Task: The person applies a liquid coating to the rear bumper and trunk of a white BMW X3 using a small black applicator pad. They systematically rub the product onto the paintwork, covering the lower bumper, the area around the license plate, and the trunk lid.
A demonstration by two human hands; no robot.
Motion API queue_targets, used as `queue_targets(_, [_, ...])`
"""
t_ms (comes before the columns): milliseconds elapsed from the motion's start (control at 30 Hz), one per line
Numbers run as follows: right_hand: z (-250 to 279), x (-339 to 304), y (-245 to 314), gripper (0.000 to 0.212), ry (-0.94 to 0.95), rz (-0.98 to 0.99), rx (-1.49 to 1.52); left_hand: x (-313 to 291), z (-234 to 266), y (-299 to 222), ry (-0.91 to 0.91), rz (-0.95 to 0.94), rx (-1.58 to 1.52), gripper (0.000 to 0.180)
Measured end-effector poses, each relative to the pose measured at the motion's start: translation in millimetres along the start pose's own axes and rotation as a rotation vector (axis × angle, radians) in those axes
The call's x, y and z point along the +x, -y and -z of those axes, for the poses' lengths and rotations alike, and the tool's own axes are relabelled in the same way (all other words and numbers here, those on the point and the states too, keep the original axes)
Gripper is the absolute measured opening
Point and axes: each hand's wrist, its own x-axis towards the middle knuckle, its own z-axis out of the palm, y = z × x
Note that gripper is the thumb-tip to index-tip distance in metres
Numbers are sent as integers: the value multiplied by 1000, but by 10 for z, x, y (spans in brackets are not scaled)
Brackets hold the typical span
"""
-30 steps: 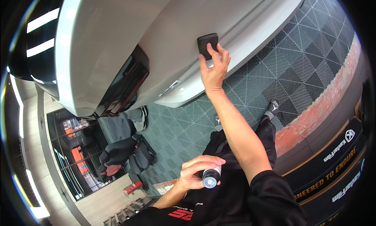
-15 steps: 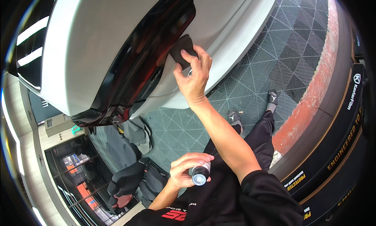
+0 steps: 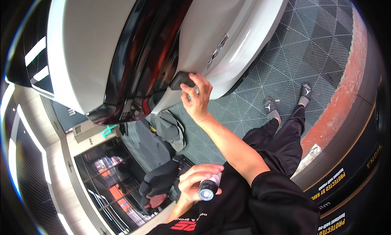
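My right hand (image 3: 197,95) pinches a dark block-shaped applicator pad (image 3: 181,80) between thumb and fingers. The pad rests against the white car's rear panel (image 3: 203,27), beside the edge of the long dark red tail light (image 3: 157,43). A silver emblem (image 3: 217,50) sits on the panel just above the hand. Lower down, close to my body, my left hand (image 3: 193,181) is wrapped round a small bottle (image 3: 210,187) with a pale label. Its black end with a shiny, light-coloured tip faces the camera. The pad's face against the car is hidden.
Grey ridged tiles (image 3: 220,129) cover the floor, bordered by a worn red strip (image 3: 338,100). Dark car seats (image 3: 163,180) stand beyond my left hand, near a dark gridded window (image 3: 106,174). Black printed boxes (image 3: 346,182) are at the right. My feet (image 3: 269,106) are on the tiles.
My right hand and the pad have slid along the panel toward the lower left, uncovering the silver emblem. The view has shifted. My left hand still holds the bottle near my body.
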Motion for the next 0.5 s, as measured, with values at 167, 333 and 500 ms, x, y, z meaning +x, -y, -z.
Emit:
queue_targets(167, [150, 88, -156, 42, 66, 89, 17, -71, -27, 27, -21, 1, 16, 56])
queue_targets(333, [303, 758, -532, 43, -43, 48, 88, -74, -145, -9, -42, 35, 2, 55])
queue_targets(500, [407, 1529, -860, 40, -193, 63, 163, -113, -186, -3, -62, 65, -29, 55])
